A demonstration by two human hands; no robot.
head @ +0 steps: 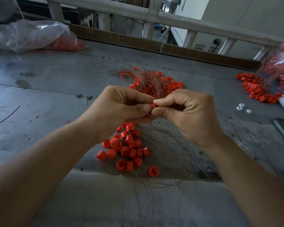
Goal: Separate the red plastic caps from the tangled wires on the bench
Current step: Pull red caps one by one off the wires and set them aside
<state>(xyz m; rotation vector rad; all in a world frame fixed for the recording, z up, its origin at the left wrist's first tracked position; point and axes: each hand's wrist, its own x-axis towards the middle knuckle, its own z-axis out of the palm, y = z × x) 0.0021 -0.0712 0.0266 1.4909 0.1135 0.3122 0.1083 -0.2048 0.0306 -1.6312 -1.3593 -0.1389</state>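
The left forearm [47, 161] at seven o'clock and the right forearm [252, 169] at five o'clock were bare to the frame's edge. The left hand [120, 108] and right hand [192, 115] were bare too, thumbnails short.

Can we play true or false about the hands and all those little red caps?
1. The left hand and right hand pinch one red cap together. True.
2. A pile of loose caps lies on the bench below the hands. True.
3. The plastic bag at far left holds blue pieces. False: they are red.
4. The wires are wound on a spool. False: they lie loose and tangled.
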